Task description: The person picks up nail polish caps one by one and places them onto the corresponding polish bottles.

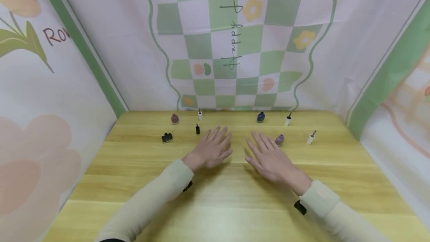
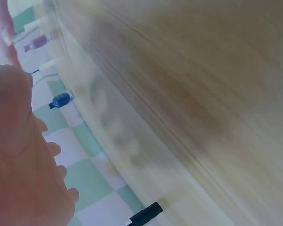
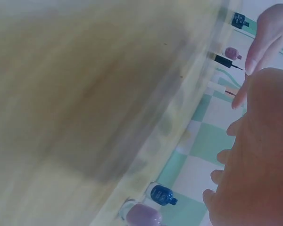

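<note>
A pale wooden table (image 1: 221, 212) with a yellow-brown grain is enclosed on three sides by printed cloth. The back cloth (image 1: 198, 46) is covered with green and white checks, over which small flowers are scattered and "Happy" is written sideways. Large flowers are printed on the left cloth (image 1: 30, 96), and a broad green stripe is carried by the right cloth (image 1: 389, 72).

The left hand (image 1: 211, 148) and right hand (image 1: 270, 160) are held palm down over the table, apart from each other, fingers extended and spread; nothing is grasped by either. Soft shadows are cast below them.

Toward the table's left, a mauve bottle (image 1: 175, 119), a black bottle (image 1: 167, 137), a slim white cap (image 1: 200, 115) and a black cap (image 1: 198, 129) are set out. Toward the right, a blue bottle (image 1: 260, 117) is placed near the back edge, a purple bottle (image 1: 279, 140) just beside the right hand's fingers, and two brush-topped caps (image 1: 311, 137) farther right.
</note>
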A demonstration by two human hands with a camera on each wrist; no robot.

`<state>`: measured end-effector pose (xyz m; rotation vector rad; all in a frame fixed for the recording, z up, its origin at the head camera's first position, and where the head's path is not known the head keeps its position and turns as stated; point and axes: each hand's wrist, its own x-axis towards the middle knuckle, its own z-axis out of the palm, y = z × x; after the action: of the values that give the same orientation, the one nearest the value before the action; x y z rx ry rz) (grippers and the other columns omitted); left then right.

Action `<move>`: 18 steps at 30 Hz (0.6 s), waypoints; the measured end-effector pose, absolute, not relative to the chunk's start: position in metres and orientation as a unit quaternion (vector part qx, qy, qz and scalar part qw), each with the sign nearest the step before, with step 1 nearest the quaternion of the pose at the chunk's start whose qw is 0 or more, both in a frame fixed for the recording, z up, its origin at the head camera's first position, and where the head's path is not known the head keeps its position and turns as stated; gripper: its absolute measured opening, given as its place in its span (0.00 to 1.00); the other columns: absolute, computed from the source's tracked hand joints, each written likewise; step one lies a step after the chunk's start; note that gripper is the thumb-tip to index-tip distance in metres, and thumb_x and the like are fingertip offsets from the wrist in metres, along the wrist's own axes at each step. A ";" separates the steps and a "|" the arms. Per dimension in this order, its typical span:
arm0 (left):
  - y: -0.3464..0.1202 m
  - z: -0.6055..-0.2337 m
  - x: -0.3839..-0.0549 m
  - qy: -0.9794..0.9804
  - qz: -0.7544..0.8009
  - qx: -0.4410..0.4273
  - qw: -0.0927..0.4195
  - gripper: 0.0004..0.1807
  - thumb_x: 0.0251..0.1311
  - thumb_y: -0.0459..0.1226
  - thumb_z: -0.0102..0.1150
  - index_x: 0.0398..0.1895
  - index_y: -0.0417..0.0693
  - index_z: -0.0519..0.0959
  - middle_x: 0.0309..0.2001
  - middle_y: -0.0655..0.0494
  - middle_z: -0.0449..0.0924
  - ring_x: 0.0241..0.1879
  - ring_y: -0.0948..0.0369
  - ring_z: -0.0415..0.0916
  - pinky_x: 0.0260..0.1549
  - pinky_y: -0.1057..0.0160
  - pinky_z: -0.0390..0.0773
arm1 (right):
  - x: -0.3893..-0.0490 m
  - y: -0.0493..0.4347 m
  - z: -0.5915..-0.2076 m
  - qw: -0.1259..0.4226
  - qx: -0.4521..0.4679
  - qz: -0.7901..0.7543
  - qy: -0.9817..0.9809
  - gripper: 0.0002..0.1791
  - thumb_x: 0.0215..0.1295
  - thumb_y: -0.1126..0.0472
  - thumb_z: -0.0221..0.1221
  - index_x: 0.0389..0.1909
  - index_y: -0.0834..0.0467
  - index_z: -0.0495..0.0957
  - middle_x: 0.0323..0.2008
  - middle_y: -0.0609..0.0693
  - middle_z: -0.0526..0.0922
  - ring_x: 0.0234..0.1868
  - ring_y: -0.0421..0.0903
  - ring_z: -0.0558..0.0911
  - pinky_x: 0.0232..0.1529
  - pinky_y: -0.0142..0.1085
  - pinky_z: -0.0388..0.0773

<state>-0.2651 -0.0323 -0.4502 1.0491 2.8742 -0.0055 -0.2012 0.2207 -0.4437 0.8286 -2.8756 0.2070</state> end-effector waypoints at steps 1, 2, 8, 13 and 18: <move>-0.032 -0.450 -0.264 0.938 -0.002 0.345 0.039 0.38 0.80 0.60 0.21 0.84 0.52 0.41 0.83 0.50 0.29 0.81 0.48 0.28 0.78 0.42 0.35 | -0.200 0.222 -0.444 0.073 0.277 0.070 -0.956 0.36 0.82 0.43 0.44 0.77 0.64 0.59 0.79 0.67 0.49 0.78 0.69 0.51 0.76 0.63 0.49; -0.032 -0.450 -0.264 0.937 -0.003 0.347 0.037 0.38 0.80 0.60 0.21 0.84 0.52 0.41 0.83 0.51 0.28 0.81 0.47 0.28 0.78 0.42 0.36 | -0.198 0.223 -0.445 0.075 0.279 0.070 -0.955 0.36 0.81 0.43 0.45 0.77 0.64 0.59 0.79 0.67 0.50 0.78 0.69 0.51 0.75 0.63 0.50; -0.035 -0.451 -0.261 0.933 0.000 0.358 0.025 0.37 0.80 0.59 0.24 0.84 0.51 0.43 0.83 0.50 0.29 0.82 0.46 0.31 0.78 0.41 0.37 | -0.192 0.231 -0.449 0.082 0.285 0.059 -0.953 0.35 0.81 0.43 0.46 0.77 0.62 0.61 0.79 0.66 0.51 0.78 0.67 0.52 0.76 0.61 0.51; -0.036 -0.450 -0.258 0.930 -0.004 0.367 0.024 0.37 0.80 0.59 0.24 0.84 0.51 0.43 0.83 0.49 0.30 0.81 0.45 0.32 0.77 0.40 0.39 | -0.187 0.240 -0.452 0.084 0.288 0.056 -0.952 0.34 0.81 0.44 0.47 0.77 0.61 0.61 0.79 0.66 0.51 0.78 0.68 0.54 0.77 0.61 0.49; -0.035 -0.450 -0.257 0.927 -0.001 0.374 0.021 0.37 0.80 0.59 0.23 0.84 0.53 0.43 0.83 0.49 0.31 0.81 0.44 0.34 0.77 0.38 0.40 | -0.182 0.248 -0.449 0.074 0.283 0.045 -0.955 0.34 0.81 0.44 0.47 0.77 0.60 0.60 0.79 0.65 0.50 0.78 0.66 0.53 0.76 0.61 0.51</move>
<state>-0.2574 -0.0354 -0.4501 1.1585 2.8741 -0.0037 -0.1825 0.2481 -0.4492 0.8494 -2.8678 0.1353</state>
